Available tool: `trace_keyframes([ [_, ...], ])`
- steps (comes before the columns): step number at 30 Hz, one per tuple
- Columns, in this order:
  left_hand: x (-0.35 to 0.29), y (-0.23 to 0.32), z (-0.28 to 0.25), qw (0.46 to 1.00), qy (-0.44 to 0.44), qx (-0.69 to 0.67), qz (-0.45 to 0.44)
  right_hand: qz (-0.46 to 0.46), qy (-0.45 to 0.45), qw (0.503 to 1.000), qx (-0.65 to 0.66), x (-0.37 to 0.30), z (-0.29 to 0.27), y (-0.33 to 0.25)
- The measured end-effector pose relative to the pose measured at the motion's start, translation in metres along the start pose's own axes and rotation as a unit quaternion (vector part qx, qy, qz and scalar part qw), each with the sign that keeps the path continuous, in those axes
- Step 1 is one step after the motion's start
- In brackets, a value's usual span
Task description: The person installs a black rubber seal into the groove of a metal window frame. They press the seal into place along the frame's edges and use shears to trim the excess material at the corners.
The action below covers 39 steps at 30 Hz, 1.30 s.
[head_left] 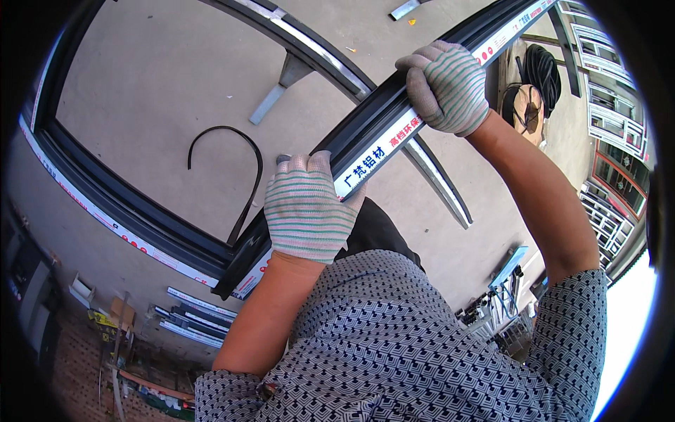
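Observation:
A large black aluminium window frame (133, 200), with white printed protective film along its outer sides, spans the view. My left hand (307, 207), in a striped knit glove, wraps round the near bar just right of its lower corner. Farther up the same bar, my gloved right hand (448, 88) is closed over the top, its fingers curled and their tips partly hidden. From the frame's corner a thin black rubber seal strip (259, 172) rises in a loose curl, its free end inside the frame opening. Whether either hand also grips a strip is hidden.
Supporting bars (439, 179) with silvery faces run beneath the frame. At the right lie a coil of black rubber strip (543, 74) and a cardboard piece (526, 112). White window frames (608, 56) lean beyond. Cut profiles (193, 316) lie on the floor at lower left.

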<state>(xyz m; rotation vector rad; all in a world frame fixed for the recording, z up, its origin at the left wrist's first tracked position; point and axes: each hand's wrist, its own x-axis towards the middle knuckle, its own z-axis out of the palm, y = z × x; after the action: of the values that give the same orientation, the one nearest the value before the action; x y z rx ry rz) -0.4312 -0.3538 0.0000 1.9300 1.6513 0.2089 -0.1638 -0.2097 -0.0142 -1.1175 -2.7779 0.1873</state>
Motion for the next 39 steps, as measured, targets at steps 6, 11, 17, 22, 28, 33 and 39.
trace_keyframes([
  [6,0.003,0.009,0.002,0.999,0.042,0.019,0.016,-0.008,0.022,1.000,-0.020,-0.005,0.001,0.002],
  [11,-0.001,0.008,0.010,0.995,0.077,0.050,0.035,0.028,0.052,0.998,-0.017,-0.007,0.003,-0.005],
  [17,0.004,0.015,0.005,0.989,0.094,0.103,0.039,0.089,0.050,0.994,-0.030,-0.010,0.003,-0.014],
  [22,0.000,0.025,0.010,0.980,0.152,0.127,0.028,0.177,0.110,0.977,0.041,-0.019,-0.016,-0.031],
  [28,0.001,0.013,0.021,0.977,0.173,0.127,0.002,0.147,0.203,0.955,0.159,-0.099,0.007,-0.080],
  [33,0.000,0.025,0.015,0.976,0.154,0.150,-0.026,0.327,0.085,0.917,0.212,-0.277,0.015,-0.102],
  [39,0.007,0.021,0.020,0.968,0.155,0.195,-0.004,0.704,-0.073,0.646,0.286,-0.542,-0.005,-0.116],
])
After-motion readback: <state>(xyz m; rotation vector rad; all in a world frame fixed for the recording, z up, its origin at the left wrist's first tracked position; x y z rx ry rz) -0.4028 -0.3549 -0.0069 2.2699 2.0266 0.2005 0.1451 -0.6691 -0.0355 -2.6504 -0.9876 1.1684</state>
